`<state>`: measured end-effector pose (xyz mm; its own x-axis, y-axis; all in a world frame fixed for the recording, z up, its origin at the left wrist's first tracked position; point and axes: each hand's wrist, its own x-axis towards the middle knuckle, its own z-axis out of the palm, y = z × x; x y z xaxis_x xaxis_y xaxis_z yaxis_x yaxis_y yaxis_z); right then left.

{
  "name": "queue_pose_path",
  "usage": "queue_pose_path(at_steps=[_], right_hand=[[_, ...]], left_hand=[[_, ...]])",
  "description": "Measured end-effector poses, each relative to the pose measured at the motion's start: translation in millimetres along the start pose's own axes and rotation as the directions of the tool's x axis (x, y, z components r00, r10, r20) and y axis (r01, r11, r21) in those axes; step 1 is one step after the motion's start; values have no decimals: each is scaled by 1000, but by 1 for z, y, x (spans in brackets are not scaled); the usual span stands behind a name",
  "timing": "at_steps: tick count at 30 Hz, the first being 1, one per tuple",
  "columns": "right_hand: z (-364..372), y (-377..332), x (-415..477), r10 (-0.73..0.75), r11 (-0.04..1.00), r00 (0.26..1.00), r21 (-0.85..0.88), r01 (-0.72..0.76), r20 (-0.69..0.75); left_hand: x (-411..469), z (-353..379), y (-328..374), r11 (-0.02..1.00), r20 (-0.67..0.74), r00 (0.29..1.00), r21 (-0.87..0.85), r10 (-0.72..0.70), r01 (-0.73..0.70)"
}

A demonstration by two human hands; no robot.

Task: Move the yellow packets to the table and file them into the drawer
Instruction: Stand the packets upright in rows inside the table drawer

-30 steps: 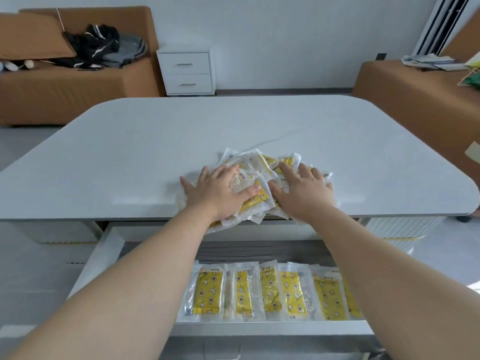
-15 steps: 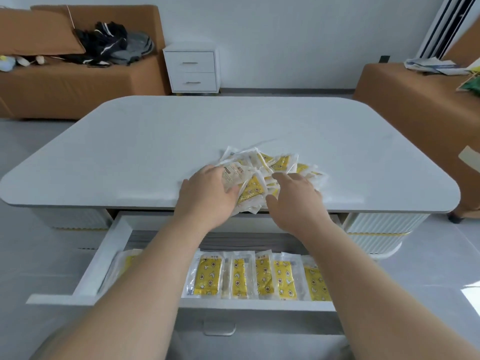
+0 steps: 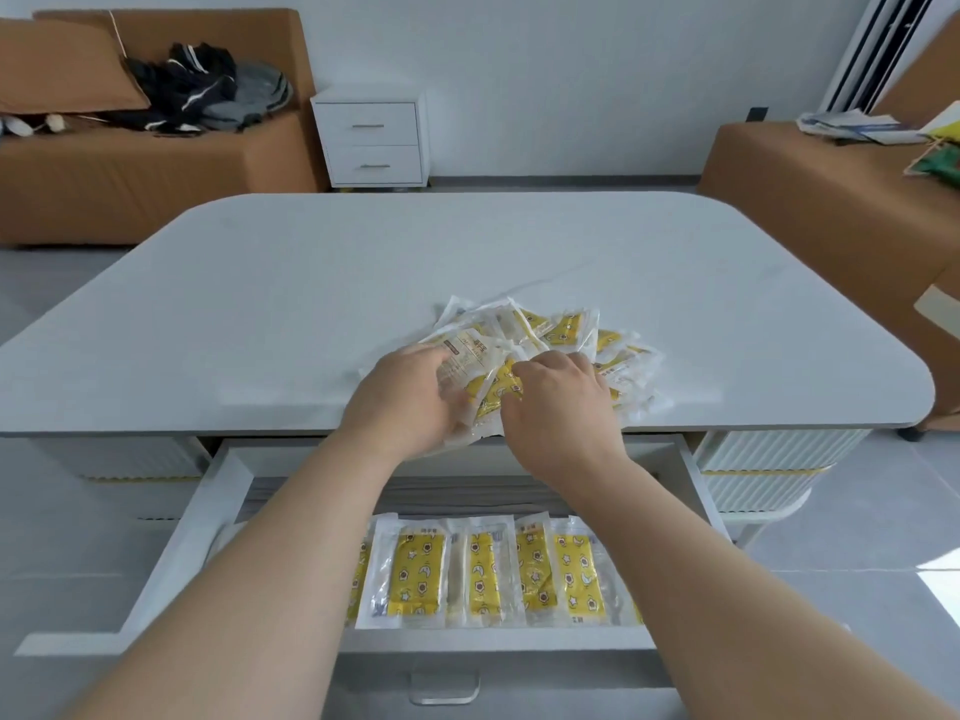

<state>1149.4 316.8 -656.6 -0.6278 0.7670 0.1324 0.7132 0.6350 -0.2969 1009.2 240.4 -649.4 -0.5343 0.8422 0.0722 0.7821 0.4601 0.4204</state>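
A loose heap of yellow packets [image 3: 563,330] in clear wrappers lies near the front edge of the white table [image 3: 311,304]. My left hand [image 3: 402,392] grips a bunch of packets at the heap's left side. My right hand [image 3: 558,402] pinches a yellow packet [image 3: 498,392] in the middle of the heap, fingers curled. Below the table the white drawer [image 3: 208,506] stands pulled out. A row of several filed packets [image 3: 488,571] lies along its front, partly hidden by my forearms.
A brown sofa [image 3: 130,163] with dark clothes stands at the back left, next to a white nightstand [image 3: 371,135]. Another brown seat [image 3: 831,210] with papers is at the right. Grey floor surrounds the table.
Both hands went from lying flat on the heap to closing on packets. They have drawn together at the heap's front, and the camera has pulled back a little.
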Motion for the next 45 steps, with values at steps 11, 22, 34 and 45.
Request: queue_pose_path(at_steps=[11, 22, 34, 45], right_hand=[[1, -10, 8, 141, 982, 990, 134, -136, -25], [5, -11, 12, 230, 944, 969, 264, -200, -90], [26, -31, 16, 155, 980, 978, -105, -170, -136], [44, -45, 21, 238, 965, 968, -93, -245, -74]], left_hand=[[0, 11, 1, 1000, -117, 993, 5, -8, 8], [0, 6, -12, 999, -361, 932, -10, 26, -31], [2, -39, -23, 226, -58, 724, -965, -687, 137], [-6, -47, -30, -133, 178, 767, -984, -617, 121]])
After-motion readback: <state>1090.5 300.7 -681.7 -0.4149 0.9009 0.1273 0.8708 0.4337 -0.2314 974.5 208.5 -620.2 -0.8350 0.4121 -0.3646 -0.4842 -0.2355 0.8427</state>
